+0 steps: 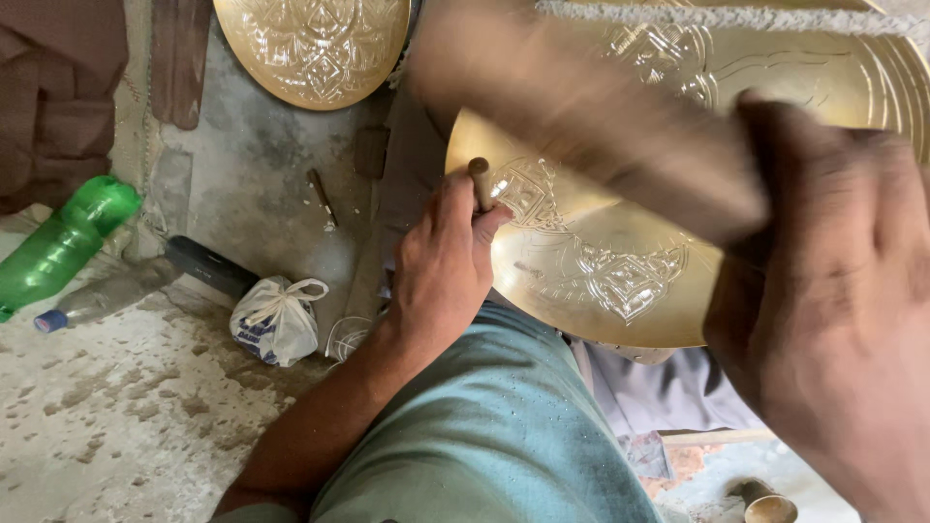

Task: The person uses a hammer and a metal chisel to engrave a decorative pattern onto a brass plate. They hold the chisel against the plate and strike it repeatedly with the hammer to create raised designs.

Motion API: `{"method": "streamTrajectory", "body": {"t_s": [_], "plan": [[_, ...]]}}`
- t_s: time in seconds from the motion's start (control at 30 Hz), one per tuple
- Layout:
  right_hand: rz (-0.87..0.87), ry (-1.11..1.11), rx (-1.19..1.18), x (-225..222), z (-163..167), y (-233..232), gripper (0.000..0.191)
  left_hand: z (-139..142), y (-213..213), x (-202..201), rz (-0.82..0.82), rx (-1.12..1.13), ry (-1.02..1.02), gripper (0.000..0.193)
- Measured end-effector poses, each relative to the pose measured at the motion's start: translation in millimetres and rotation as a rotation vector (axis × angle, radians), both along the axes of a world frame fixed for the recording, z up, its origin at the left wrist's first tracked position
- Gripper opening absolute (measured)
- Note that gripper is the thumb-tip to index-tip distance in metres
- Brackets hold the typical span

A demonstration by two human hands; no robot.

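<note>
Brass plate (620,261) under left hand (441,266) pinching a punch (480,179); right hand (833,320) grips a motion-blurred mallet (581,107).

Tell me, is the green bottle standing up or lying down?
Lying down: the green bottle rests on its side on the floor.

Glossy engraved brass plate (620,261), rough concrete floor (126,416)

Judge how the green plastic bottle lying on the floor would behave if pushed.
The green bottle lies on its side on the dusty floor, so it would probably roll. It looks like thin see-through plastic, likely light and easily dented. Its fill cannot be told.
</note>
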State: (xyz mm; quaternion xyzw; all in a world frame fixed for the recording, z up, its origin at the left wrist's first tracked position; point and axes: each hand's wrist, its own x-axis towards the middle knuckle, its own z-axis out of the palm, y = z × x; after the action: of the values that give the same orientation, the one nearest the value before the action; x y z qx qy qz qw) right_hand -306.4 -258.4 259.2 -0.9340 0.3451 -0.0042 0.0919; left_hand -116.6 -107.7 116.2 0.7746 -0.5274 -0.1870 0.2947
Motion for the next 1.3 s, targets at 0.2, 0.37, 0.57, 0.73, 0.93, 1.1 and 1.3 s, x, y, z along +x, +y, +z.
{"method": "streamTrajectory", "body": {"t_s": [0.2,0.37,0.57,0.73,0.93,1.1,1.3], "plan": [[0.027,0.04,-0.047,7,3,3,0.065,-1,4,-1,0.02,0.049,0.064,0.04],[0.093,0.022,-0.04,9,5,3,0.078,-2,6,0,0.022,0.123,0.087,0.037],[0.12,0.12,-0.054,4,5,6,0.082,2,9,1,0.006,-0.006,0.04,0.037],[0.015,0.04,0.038,9,10,6,0.077,6,9,4,0.02,0.037,0.089,0.034],[0.095,0.038,-0.044,14,12,9,0.07,5,13,4,0.032,0.033,0.119,0.036],[0.134,0.226,-0.132,19,13,12,0.064,3,16,4,0.032,-0.006,0.102,0.036],[0.119,0.195,-0.164,29,24,13,0.065,3,17,4,0.043,0.021,0.159,0.036]]}}
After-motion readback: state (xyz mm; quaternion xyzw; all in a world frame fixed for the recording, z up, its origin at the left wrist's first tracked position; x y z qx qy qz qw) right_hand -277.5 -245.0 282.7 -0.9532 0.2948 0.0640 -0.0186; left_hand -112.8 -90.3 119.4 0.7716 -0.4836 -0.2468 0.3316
